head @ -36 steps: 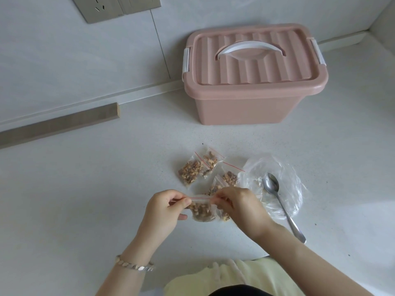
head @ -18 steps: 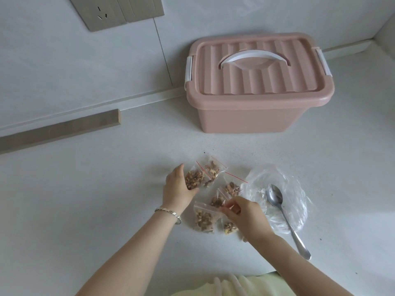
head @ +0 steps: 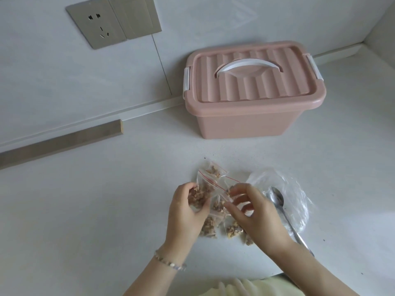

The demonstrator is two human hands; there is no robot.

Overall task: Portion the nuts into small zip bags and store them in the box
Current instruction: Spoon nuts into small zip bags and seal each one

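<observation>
Several small zip bags of nuts lie in a cluster on the white counter (head: 106, 210). My left hand (head: 183, 216) grips one filled nut bag (head: 203, 190) with a red seal line, lifted off the counter. My right hand (head: 254, 216) pinches another small bag (head: 222, 194) by its top edge. More filled bags (head: 208, 228) lie flat under and between my hands. The pink storage box (head: 245, 90) stands behind them with its lid shut and white handle down.
A metal spoon (head: 280, 207) lies on a large crumpled clear bag (head: 295, 189) just right of my right hand. A wooden strip (head: 62, 142) runs along the wall at left. A wall socket (head: 98, 26) sits above it.
My left hand has picked up the far-left nut bag and drawn it toward me. My right hand has lifted a second bag from the pile. The earlier sealed bag now lies on the counter.
</observation>
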